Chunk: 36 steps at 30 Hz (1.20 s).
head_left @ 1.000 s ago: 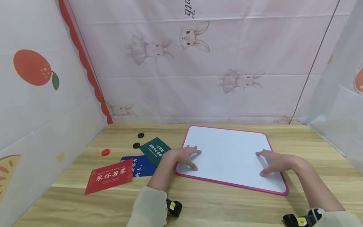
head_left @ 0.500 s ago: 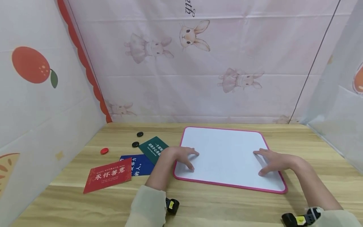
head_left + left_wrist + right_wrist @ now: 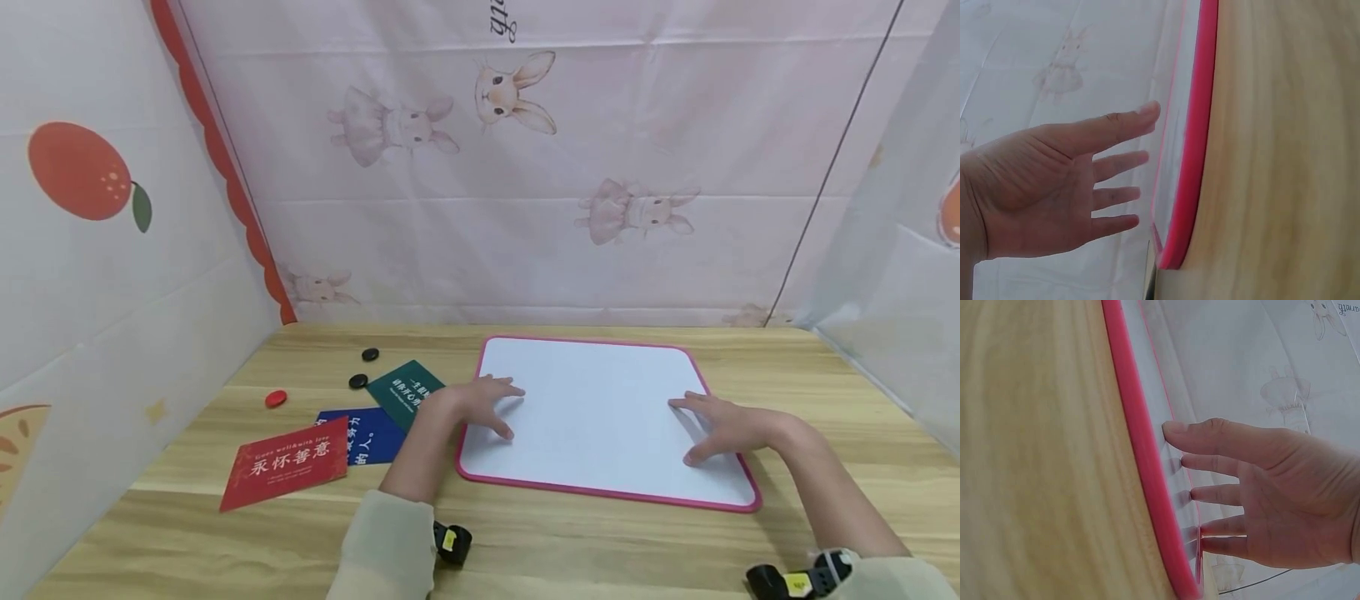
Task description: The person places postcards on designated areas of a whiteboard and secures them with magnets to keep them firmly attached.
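Note:
A whiteboard with a pink rim (image 3: 585, 417) lies flat on the wooden table, slightly turned. Over its left edge is my left hand (image 3: 472, 402), fingers spread and extended. In the left wrist view, a small gap shows between the left fingertips (image 3: 1127, 222) and the board (image 3: 1175, 156). My right hand (image 3: 731, 427) reaches in over the right edge with straight, spread fingers. The right wrist view shows the right thumb tip (image 3: 1175, 427) and fingertips resting on the white surface, or very close to it. Neither hand grips anything.
Left of the board lie a green card (image 3: 405, 393), a blue card (image 3: 378, 437) and a red card (image 3: 288, 462), partly overlapping. Two black discs (image 3: 358, 381) and a red disc (image 3: 276, 398) sit beyond them. Printed cloth walls (image 3: 480, 250) enclose the table (image 3: 562, 550).
The board's far side has shifted a little left, making it less tilted. My left hand has risen slightly from the board's surface. The right hand stays nearly in place.

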{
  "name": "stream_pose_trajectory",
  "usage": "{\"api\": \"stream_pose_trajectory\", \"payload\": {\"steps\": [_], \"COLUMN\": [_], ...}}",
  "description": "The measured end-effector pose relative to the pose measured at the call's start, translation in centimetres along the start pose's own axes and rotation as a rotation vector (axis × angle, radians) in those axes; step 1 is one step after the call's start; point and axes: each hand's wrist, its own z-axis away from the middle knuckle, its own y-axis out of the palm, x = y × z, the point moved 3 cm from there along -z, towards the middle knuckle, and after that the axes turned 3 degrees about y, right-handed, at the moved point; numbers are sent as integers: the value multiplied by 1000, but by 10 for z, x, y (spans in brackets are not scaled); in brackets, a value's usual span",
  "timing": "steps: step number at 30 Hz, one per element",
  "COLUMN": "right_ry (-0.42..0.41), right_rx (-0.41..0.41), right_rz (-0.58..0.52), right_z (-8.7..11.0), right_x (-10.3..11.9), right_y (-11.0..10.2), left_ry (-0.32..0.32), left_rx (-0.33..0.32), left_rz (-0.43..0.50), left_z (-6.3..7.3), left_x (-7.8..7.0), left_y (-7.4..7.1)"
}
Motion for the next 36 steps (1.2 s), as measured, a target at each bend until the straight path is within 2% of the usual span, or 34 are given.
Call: {"api": "stream_pose_trajectory", "payload": {"steps": [2, 6, 16, 27, 36], "right_ry": [1, 1, 7, -25, -51], "right_rx": [0, -3, -10, -13, 2], "right_rz": [-5, -9, -2, -9, -32], "right_z": [0, -1, 0, -1, -2], "right_x": [0, -1, 0, -2, 0], "right_y": [0, 0, 0, 0, 1], "left_ry": [0, -37, -49, -82, -94], "left_rx": [10, 32, 11, 29, 24], "left_rz": [-13, -12, 15, -11, -72], "left_z": [-2, -2, 0, 4, 8], "left_x": [1, 3, -1, -5, -6], "left_y": [2, 6, 6, 3, 0]}}
